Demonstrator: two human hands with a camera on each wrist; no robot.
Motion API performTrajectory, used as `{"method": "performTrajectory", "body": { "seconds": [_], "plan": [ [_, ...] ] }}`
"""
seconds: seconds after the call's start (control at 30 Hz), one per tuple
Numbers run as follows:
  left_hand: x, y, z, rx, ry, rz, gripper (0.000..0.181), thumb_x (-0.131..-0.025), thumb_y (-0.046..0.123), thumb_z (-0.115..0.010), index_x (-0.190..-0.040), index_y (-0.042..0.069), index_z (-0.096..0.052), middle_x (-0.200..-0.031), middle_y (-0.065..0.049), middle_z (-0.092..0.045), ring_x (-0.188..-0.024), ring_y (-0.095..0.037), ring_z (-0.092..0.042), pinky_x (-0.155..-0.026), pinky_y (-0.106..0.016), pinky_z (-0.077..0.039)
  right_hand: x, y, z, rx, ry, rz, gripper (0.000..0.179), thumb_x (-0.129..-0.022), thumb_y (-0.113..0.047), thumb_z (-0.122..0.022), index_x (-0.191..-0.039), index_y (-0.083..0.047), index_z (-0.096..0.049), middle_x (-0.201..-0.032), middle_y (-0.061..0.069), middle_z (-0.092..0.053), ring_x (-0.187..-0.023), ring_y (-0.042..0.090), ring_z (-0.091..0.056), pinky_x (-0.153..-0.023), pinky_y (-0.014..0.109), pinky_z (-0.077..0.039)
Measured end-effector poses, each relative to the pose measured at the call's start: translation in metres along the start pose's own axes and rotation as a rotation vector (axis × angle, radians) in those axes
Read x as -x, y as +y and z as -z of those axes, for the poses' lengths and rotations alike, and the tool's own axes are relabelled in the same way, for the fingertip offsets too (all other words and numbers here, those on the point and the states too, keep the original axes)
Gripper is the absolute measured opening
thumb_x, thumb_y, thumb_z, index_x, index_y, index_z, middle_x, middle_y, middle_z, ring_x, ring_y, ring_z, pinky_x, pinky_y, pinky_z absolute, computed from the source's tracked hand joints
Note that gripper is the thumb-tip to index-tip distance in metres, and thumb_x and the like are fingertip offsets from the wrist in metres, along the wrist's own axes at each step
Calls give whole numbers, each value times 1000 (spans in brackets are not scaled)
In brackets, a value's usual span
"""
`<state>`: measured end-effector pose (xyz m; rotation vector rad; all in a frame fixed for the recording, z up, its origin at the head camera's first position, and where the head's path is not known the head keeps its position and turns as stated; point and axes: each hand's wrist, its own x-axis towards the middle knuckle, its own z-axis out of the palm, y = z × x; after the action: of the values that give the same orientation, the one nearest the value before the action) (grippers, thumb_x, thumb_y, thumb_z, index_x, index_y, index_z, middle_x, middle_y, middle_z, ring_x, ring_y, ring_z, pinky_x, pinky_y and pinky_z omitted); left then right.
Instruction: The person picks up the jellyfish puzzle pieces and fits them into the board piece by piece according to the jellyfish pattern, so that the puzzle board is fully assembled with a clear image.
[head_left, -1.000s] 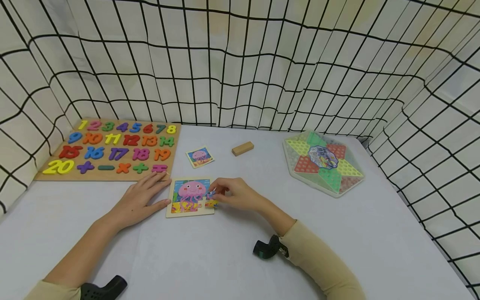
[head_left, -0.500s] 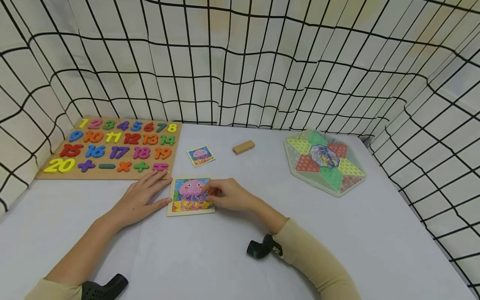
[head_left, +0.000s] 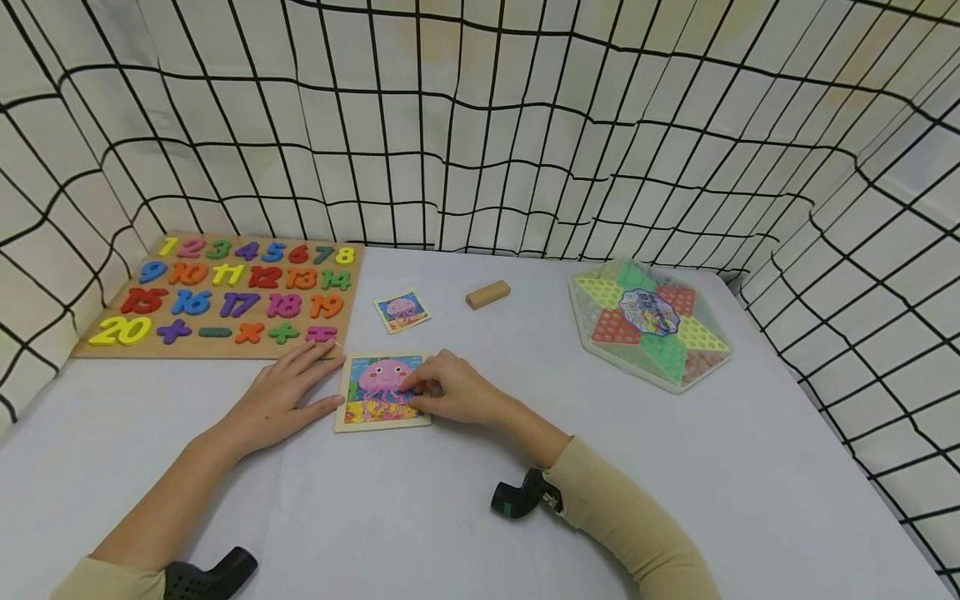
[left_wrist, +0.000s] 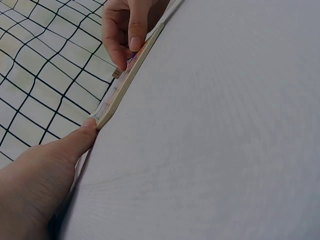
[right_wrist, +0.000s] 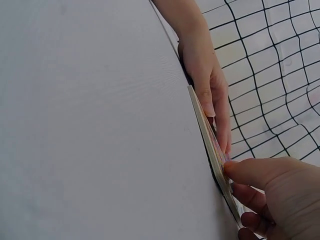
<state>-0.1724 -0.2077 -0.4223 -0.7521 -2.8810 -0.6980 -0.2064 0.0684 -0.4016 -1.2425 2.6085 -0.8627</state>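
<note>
A square wooden jigsaw puzzle (head_left: 378,427) with a pink jellyfish picture lies on the white table. My left hand (head_left: 281,404) lies flat beside it, fingers straight, with the thumb touching the frame's left edge. At the puzzle's right side my right hand (head_left: 457,390) has thumb and index finger curled at a puzzle piece. From the left wrist view, a bit of purple shows between the thumb and index finger of the right hand (left_wrist: 132,30). The fingers hide most of that piece. Behind the puzzle rests a small jellyfish picture card (head_left: 402,312).
A wooden number board (head_left: 225,350) with colourful numerals stands back left, its near edge by my left fingertips. A small wooden block (head_left: 487,294) lies further back. To the right sits a hexagonal Chinese checkers set (head_left: 649,325). Black netting (head_left: 480,169) encloses the table.
My right hand has moved left with the puzzle piece, from the frame's right edge onto the lower right of the picture. The gap there is no longer visible. My left hand stays put.
</note>
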Motion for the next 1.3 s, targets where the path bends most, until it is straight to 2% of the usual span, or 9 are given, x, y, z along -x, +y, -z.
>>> {"method": "performTrajectory", "body": {
  "seconds": [0.37,0.73,1.1,1.3],
  "plan": [
    [-1,2,-2,-8,-1,4,63,-87,44,-58,-137,8,-43,-145,-17,-28,-132,-40,-18,-94,-65,-20,3,3,-3,-28,21,-34,21,-82,-23,-70,-101,-15,-68,-86,-10,-59,-80,6,-43,-66,19,-33],
    [3,0,0,-18,1,5,64,-87,44,-58,-137,8,-42,-146,-17,-28,-133,-39,-17,-94,-65,-21,5,3,-10,-21,97,-59,24,-80,-26,-72,-100,-14,-66,-80,-9,-53,-78,7,-43,-68,18,-35],
    [3,0,-1,-15,18,1,63,-87,42,-59,-136,7,-43,-145,-18,-29,-132,-39,-19,-93,-65,-22,3,2,-6,-40,64,-26,20,-83,-20,-68,-102,-11,-65,-81,-6,-53,-78,8,-43,-68,19,-35],
    [1,1,0,-13,21,2,63,-87,42,-59,-136,5,-43,-144,-18,-29,-132,-39,-19,-93,-65,-22,5,4,3,-45,56,-48,20,-86,-17,-64,-105,-11,-64,-87,-5,-56,-83,9,-47,-73,19,-38]
  ]
}}
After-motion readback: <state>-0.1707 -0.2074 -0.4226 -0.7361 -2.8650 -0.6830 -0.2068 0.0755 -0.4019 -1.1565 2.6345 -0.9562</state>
